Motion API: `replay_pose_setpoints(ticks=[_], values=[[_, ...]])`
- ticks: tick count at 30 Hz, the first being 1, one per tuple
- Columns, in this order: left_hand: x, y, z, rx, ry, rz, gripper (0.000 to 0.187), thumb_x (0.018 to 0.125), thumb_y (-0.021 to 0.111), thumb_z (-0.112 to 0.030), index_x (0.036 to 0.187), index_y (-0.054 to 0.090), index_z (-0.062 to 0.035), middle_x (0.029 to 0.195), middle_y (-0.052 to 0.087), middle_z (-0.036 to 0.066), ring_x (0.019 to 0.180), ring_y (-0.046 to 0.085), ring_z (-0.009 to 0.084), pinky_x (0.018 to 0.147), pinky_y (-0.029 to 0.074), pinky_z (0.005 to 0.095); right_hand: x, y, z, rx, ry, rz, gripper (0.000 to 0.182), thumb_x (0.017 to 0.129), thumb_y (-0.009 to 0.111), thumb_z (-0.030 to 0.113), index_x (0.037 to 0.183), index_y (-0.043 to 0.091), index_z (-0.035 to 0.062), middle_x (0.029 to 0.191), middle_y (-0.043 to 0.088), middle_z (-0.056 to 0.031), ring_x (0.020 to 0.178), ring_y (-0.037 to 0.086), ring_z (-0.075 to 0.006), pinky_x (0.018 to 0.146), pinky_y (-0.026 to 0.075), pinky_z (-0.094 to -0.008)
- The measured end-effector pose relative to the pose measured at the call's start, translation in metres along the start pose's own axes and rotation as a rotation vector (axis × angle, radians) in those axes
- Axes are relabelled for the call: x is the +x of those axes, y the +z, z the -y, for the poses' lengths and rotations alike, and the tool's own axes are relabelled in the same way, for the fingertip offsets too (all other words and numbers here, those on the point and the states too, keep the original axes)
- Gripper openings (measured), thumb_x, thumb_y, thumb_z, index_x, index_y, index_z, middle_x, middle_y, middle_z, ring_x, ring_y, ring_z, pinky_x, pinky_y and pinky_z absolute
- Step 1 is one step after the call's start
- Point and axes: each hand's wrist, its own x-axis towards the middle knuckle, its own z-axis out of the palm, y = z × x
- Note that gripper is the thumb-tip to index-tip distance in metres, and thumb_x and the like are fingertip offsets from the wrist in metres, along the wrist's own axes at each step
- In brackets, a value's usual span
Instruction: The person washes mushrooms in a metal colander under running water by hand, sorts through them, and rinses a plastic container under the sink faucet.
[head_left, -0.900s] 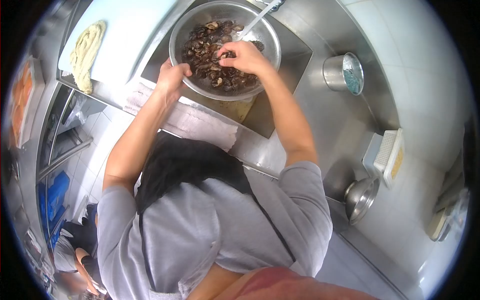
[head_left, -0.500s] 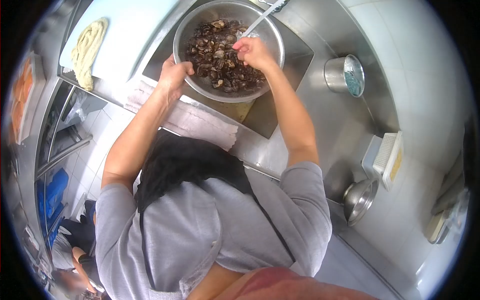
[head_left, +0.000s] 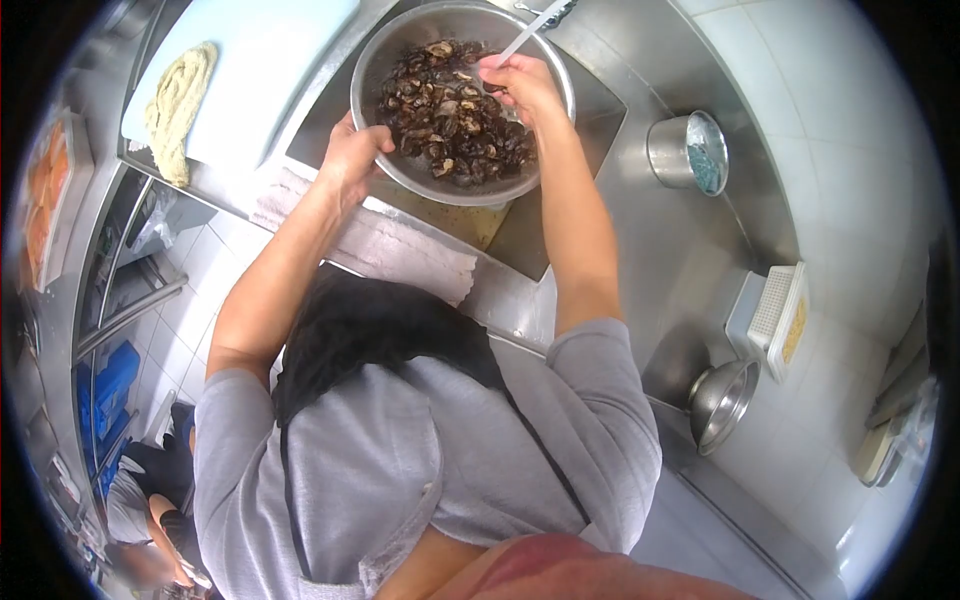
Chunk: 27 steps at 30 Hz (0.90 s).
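Note:
A large metal bowl (head_left: 362, 150) sits over the sink, holding many dark brown, glossy pieces (head_left: 440, 120) that look like small shellfish in their shells. My left hand (head_left: 352, 158) grips the bowl's near-left rim, thumb over the edge and fingers outside. Inside the bowl, at its right side, my right hand (head_left: 525, 85) is closed with the fingertips pinched together. A small dark piece (head_left: 493, 87) shows at those fingertips. A pale, straight bar like a tap spout (head_left: 528, 35) slants over the far-right rim, its lower end close to my right fingers.
A pale cutting board (head_left: 250, 70) with a twisted yellowish cloth (head_left: 182, 110) lies left. A folded towel (head_left: 375, 245) covers the sink's front edge. To the right stand a metal pot (head_left: 672, 152), white baskets (head_left: 775, 310) and a metal bowl (head_left: 722, 405). Another person (head_left: 150, 500) is at lower left.
My right hand has moved slightly right and up within the bowl, and a dark piece now shows at its fingertips. The bowl has shifted slightly right with my left hand on its rim.

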Motion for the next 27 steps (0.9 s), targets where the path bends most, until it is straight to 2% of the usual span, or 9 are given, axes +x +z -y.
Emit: replay_pose_setpoints(ticks=[4, 7, 11, 14, 17, 20, 21, 24, 27], values=[[-0.002, 0.002, -0.003, 0.023, 0.001, -0.015, 0.036, 0.068, 0.053, 0.009, 0.102, 0.054, -0.0016, 0.074, 0.052, 0.002, 0.065, 0.050, 0.0125, 0.059, 0.045, 0.0289, 0.007, 0.001, -0.001, -0.020, -0.043, -0.037, 0.023, 0.077, 0.072, -0.003, 0.100, 0.070, 0.0008, 0.090, 0.070, -0.0073, 0.080, 0.065, -0.0142, 0.056, 0.050, -0.0241], [-0.002, 0.001, -0.003, 0.015, 0.014, -0.017, 0.035, 0.068, 0.053, 0.009, 0.101, 0.054, -0.0020, 0.074, 0.052, 0.001, 0.065, 0.050, 0.0125, 0.058, 0.044, 0.0286, 0.010, -0.003, -0.002, 0.093, -0.032, 0.084, 0.023, 0.077, 0.075, 0.001, 0.099, 0.069, -0.0001, 0.090, 0.069, -0.0068, 0.074, 0.061, -0.0092, 0.057, 0.048, -0.0247], [-0.003, 0.002, -0.004, 0.041, -0.004, -0.021, 0.035, 0.068, 0.053, 0.009, 0.101, 0.054, -0.0028, 0.074, 0.052, 0.001, 0.065, 0.050, 0.0119, 0.058, 0.043, 0.0283, 0.010, 0.006, -0.010, -0.311, 0.027, 0.041, 0.019, 0.075, 0.075, -0.003, 0.092, 0.071, 0.0010, 0.087, 0.070, -0.0074, 0.067, 0.063, -0.0128, 0.051, 0.049, -0.0243], [-0.002, 0.002, -0.004, 0.041, -0.001, -0.015, 0.036, 0.068, 0.053, 0.009, 0.102, 0.054, -0.0029, 0.073, 0.051, 0.000, 0.064, 0.049, 0.0114, 0.057, 0.043, 0.0281, 0.012, 0.011, -0.021, -0.400, -0.025, 0.041, 0.020, 0.074, 0.076, -0.002, 0.093, 0.071, 0.0022, 0.086, 0.069, -0.0067, 0.067, 0.062, -0.0116, 0.054, 0.049, -0.0250], [-0.001, 0.001, -0.002, 0.042, -0.003, -0.035, 0.036, 0.068, 0.054, 0.009, 0.102, 0.054, -0.0029, 0.072, 0.051, 0.000, 0.064, 0.049, 0.0111, 0.057, 0.042, 0.0279, 0.002, 0.007, -0.017, -0.058, -0.012, 0.282, 0.022, 0.074, 0.076, -0.001, 0.096, 0.070, 0.0024, 0.087, 0.069, -0.0066, 0.067, 0.062, -0.0112, 0.056, 0.049, -0.0257], [0.001, 0.000, 0.001, 0.036, 0.010, -0.047, 0.037, 0.068, 0.054, 0.009, 0.103, 0.054, -0.0028, 0.072, 0.051, 0.000, 0.063, 0.049, 0.0111, 0.056, 0.042, 0.0276, 0.017, -0.002, -0.044, -0.429, -0.406, 0.386, 0.021, 0.078, 0.072, 0.001, 0.099, 0.069, 0.0012, 0.090, 0.069, -0.0069, 0.068, 0.063, -0.0112, 0.060, 0.050, -0.0260], [0.001, 0.001, 0.002, 0.038, 0.007, -0.048, 0.037, 0.068, 0.054, 0.009, 0.103, 0.054, -0.0027, 0.072, 0.051, 0.000, 0.063, 0.049, 0.0111, 0.056, 0.042, 0.0275, 0.015, -0.001, -0.041, -0.494, -0.225, 0.390, 0.020, 0.083, 0.069, 0.004, 0.103, 0.069, 0.0009, 0.090, 0.070, -0.0072, 0.070, 0.064, -0.0121, 0.059, 0.051, -0.0268], [0.002, 0.002, 0.001, 0.038, -0.003, -0.036, 0.037, 0.069, 0.054, 0.009, 0.103, 0.053, -0.0024, 0.072, 0.051, 0.001, 0.063, 0.049, 0.0111, 0.057, 0.042, 0.0274, -0.006, 0.009, -0.011, -0.524, -0.091, 0.208, 0.019, 0.086, 0.066, 0.007, 0.103, 0.068, -0.0001, 0.086, 0.069, -0.0063, 0.066, 0.063, -0.0112, 0.054, 0.050, -0.0261], [-0.004, 0.005, -0.003, 0.026, -0.015, -0.017, 0.036, 0.069, 0.054, 0.010, 0.103, 0.053, -0.0021, 0.071, 0.051, 0.001, 0.062, 0.049, 0.0112, 0.058, 0.042, 0.0277, 0.002, 0.010, -0.020, -0.544, -0.126, 0.145, 0.015, 0.086, 0.066, 0.009, 0.097, 0.068, -0.0008, 0.078, 0.067, -0.0052, 0.059, 0.059, -0.0099, 0.049, 0.047, -0.0241]])
